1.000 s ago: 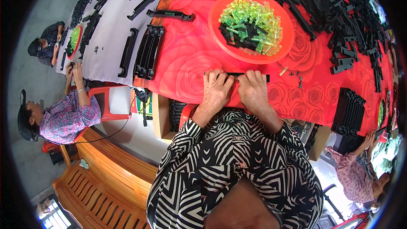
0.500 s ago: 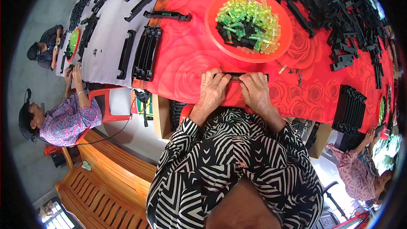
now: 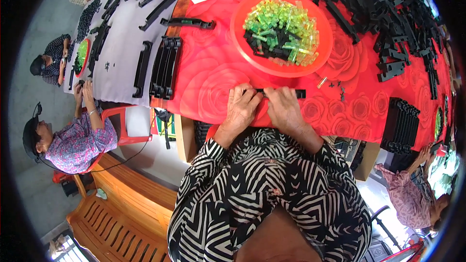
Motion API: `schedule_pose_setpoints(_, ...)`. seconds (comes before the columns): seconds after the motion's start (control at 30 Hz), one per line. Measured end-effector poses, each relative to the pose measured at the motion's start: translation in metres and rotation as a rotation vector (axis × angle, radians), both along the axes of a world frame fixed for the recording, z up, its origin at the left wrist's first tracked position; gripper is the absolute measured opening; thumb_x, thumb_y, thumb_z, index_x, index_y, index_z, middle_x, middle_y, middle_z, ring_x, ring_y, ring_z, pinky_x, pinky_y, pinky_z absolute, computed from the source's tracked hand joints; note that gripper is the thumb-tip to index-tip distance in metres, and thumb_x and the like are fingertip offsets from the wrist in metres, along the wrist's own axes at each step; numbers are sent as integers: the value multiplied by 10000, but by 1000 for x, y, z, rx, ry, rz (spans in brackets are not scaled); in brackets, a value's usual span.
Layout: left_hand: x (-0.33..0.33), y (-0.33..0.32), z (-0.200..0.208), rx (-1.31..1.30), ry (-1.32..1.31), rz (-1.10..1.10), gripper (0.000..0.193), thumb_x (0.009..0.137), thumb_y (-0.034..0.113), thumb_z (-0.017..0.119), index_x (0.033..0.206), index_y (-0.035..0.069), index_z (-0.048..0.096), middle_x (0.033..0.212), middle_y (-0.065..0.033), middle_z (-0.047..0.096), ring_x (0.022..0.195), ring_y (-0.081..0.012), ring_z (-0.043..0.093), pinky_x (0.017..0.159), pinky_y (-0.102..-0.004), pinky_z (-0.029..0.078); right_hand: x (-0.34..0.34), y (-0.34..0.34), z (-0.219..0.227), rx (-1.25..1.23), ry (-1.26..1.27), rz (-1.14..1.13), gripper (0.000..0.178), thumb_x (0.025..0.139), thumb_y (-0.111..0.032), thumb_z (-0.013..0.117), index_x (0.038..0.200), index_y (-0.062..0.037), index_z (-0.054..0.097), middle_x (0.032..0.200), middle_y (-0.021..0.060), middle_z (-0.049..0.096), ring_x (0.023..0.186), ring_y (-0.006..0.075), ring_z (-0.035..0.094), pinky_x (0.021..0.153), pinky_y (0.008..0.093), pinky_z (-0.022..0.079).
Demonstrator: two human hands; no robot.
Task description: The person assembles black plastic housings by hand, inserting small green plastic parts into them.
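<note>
Little has moved since the earlier frames: both hands stay on the black strip at the table's near edge. Left hand and right hand curl their fingers closed over it. Pressed unevenly, it could slip. Fingertips and the strip's middle are hidden

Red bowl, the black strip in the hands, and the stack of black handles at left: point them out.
red bowl (image 3: 325, 53): head view, bare right rim.
black strip (image 3: 298, 93): head view, right end past the right hand.
stack of black handles (image 3: 165, 65): head view, middle of the stack.
</note>
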State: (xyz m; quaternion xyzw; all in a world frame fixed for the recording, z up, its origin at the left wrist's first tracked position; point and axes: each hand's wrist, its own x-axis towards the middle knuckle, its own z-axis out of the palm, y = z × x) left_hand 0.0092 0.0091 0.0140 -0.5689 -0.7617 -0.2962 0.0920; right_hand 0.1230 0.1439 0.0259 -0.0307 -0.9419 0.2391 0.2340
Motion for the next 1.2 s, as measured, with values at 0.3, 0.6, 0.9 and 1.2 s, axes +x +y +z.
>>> schedule_pose_setpoints(0.3, 1, -2, -3, -25, -20, 27, 321, 664, 86, 662, 984, 88, 675, 927, -48, 576, 1024, -266, 517, 801, -395, 412, -3, -7, 1, 29, -43, 9, 469, 718, -54, 613, 1165, 42, 508, 948, 142, 588, 907, 301, 529, 806, 419, 408)
schedule_pose_setpoints(0.6, 4, 4, 3, 7, -39, 67, 278, 657, 30, 682, 928, 90, 677, 906, -43, 588, 1002, -259, 536, 787, -378, 421, -2, -5, -11, 26, 83, -73, 442, 731, -49, 620, 1147, 54, 512, 907, 147, 586, 861, 287, 531, 758, 393, 429)
schedule_pose_setpoints(0.9, 5, 3, -3, 14, -39, 55, 276, 684, 81, 667, 959, 61, 659, 919, -68, 572, 1021, -273, 519, 808, -395, 412, -2, -7, -15, 103, 35, -83, 479, 733, -57, 611, 1179, 75, 494, 929, 147, 546, 853, 292, 510, 750, 381, 442)
schedule_pose_setpoints(1.2, 6, 3, 0, 10, -34, 49, 264, 702, 59, 662, 966, 46, 658, 918, -73, 573, 1007, -272, 526, 808, -387, 414, -2, -7, -22, 198, 28, -116, 459, 749, -94, 602, 1169, 65, 510, 912, 132, 532, 836, 276, 502, 739, 360, 449)
